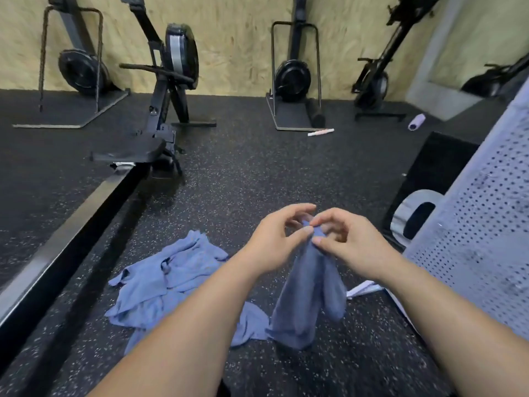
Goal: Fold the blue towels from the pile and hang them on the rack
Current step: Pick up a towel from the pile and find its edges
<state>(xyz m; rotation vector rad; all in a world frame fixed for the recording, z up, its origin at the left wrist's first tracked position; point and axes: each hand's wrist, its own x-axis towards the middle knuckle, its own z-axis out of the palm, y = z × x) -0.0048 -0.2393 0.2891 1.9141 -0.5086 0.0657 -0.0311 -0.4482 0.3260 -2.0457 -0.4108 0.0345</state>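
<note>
A blue towel (309,296) hangs bunched lengthwise in the near middle of the scene, held up by its top end. Both hands meet there. The left hand (272,245) pinches the cloth between thumb and curled fingers (303,231), and the right hand (347,243) pinches it from the other side, its thumb and forefinger closed on the same top edge. The towel's lower end drops down in front of the forearms; whether it touches the floor cannot be told.

Just left of it, a loose pile of blue towels (169,282) lies crumpled on the black speckled floor (243,167), one corner of the pile reaching to the hanging towel's lower end.

At the right edge stands a pale perforated panel (483,224), with a black mat (438,167) beyond it. The long rail (71,219) of a rowing machine (163,110) runs along the left side. Farther off, more black exercise machines stand upright against a chipboard wall (234,44). A lilac roller (416,121) and a small white stick (320,132) lie on the far floor.
</note>
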